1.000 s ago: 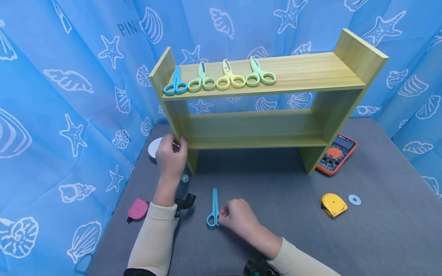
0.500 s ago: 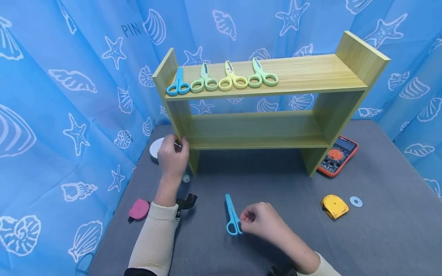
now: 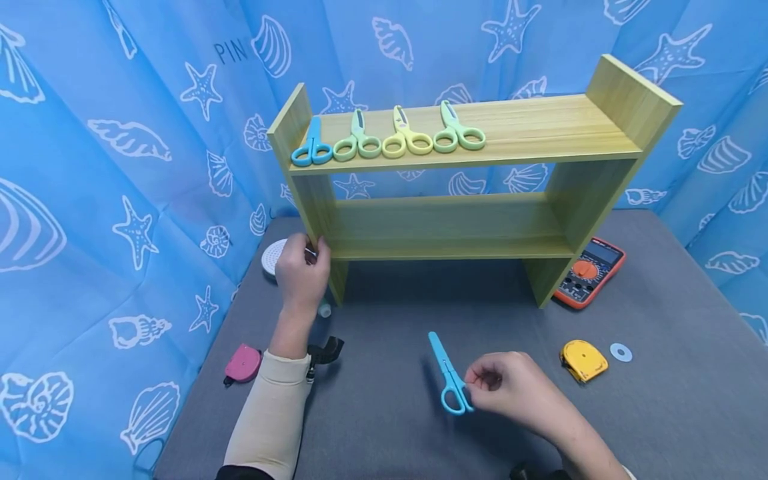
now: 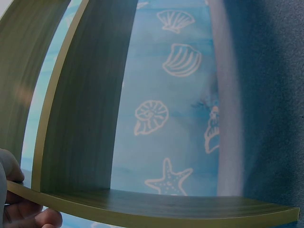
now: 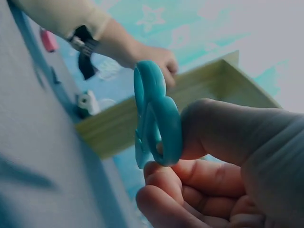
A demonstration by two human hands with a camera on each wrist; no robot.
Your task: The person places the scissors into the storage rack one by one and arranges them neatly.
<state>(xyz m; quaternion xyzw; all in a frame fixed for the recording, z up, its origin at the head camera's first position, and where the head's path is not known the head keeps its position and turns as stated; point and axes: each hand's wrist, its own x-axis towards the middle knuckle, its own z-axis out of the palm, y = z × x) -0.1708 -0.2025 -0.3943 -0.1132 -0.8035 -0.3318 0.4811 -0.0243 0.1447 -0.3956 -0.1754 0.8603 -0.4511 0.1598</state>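
Observation:
Blue scissors [image 3: 447, 373] hang just above the grey table, blades pointing away; my right hand [image 3: 519, 393] pinches one of their handle loops between thumb and fingers. In the right wrist view the scissors' loops [image 5: 156, 111] show close up. My left hand [image 3: 303, 273] grips the left side panel of the wooden shelf [image 3: 450, 257], fingers and thumb on either side of its edge. Along the top board lie blue scissors [image 3: 313, 143], green scissors [image 3: 358, 140], yellow scissors [image 3: 405, 137] and another green pair [image 3: 454, 130], in a row from the left end.
A multimeter [image 3: 591, 273] lies by the shelf's right foot. Nearer are a yellow tape measure [image 3: 584, 360] and a flat ring [image 3: 621, 352]. On the left are a pink tape measure [image 3: 243, 363] and a white round perforated thing [image 3: 272, 257]. A shell-print curtain surrounds the table.
My right hand has carried the blue scissors to the right, and their blades have tilted leftward. The left hand keeps its hold on the shelf panel.

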